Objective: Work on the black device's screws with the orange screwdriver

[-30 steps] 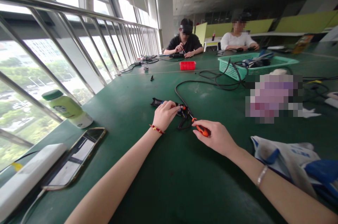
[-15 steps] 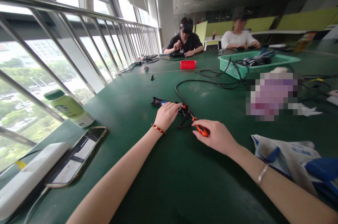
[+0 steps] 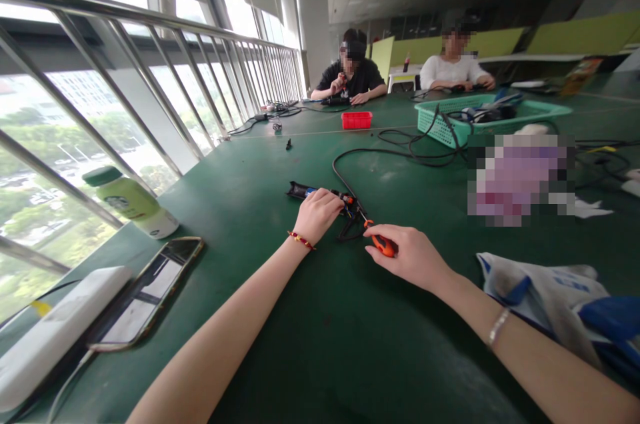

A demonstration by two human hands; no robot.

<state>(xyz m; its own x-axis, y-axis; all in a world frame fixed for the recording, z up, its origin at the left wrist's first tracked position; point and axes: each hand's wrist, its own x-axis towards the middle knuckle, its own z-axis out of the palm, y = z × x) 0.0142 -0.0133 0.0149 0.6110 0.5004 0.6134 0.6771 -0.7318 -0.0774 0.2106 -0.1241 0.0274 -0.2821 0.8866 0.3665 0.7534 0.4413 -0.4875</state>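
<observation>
My left hand [image 3: 316,214] rests with curled fingers on a small black opened device [image 3: 303,191] lying on the green table [image 3: 310,344], pressing it down. My right hand [image 3: 407,255] grips the orange handle of a small screwdriver [image 3: 381,244], whose tip points at the wired end of the device by my left fingers. A black cable [image 3: 345,177] runs from the device away toward the back of the table.
A phone [image 3: 145,294] and a white power bank [image 3: 50,334] lie at front left, a green-capped bottle [image 3: 131,204] beside them. Folded cloth [image 3: 555,297] lies right. A green basket [image 3: 480,119] and red tray [image 3: 356,121] stand further back. Two other people sit at the far end.
Both hands stay on the device and screwdriver; my left fingers shifted slightly along the device. The view tilted a little.
</observation>
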